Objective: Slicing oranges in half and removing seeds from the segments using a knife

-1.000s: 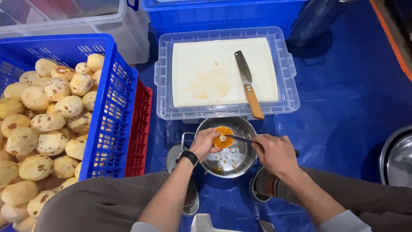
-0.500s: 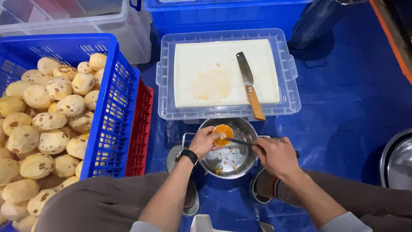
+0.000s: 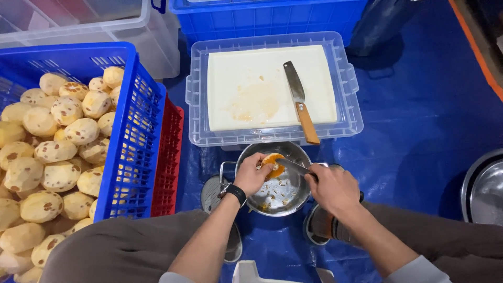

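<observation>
fingers (image 3: 260,163) of left hand (image 3: 252,174) cup orange fruit half (image 3: 273,165) over bowl (image 3: 283,196)

Orange fruit half (image 3: 273,164); blue crate (image 3: 123,136); white cutting board (image 3: 262,84)

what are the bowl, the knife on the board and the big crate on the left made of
Bowl: likely stainless steel, grey and shiny. Knife: dull grey metal blade, orange-brown handle that looks like wood. Crate: blue moulded plastic, latticed walls.
</observation>
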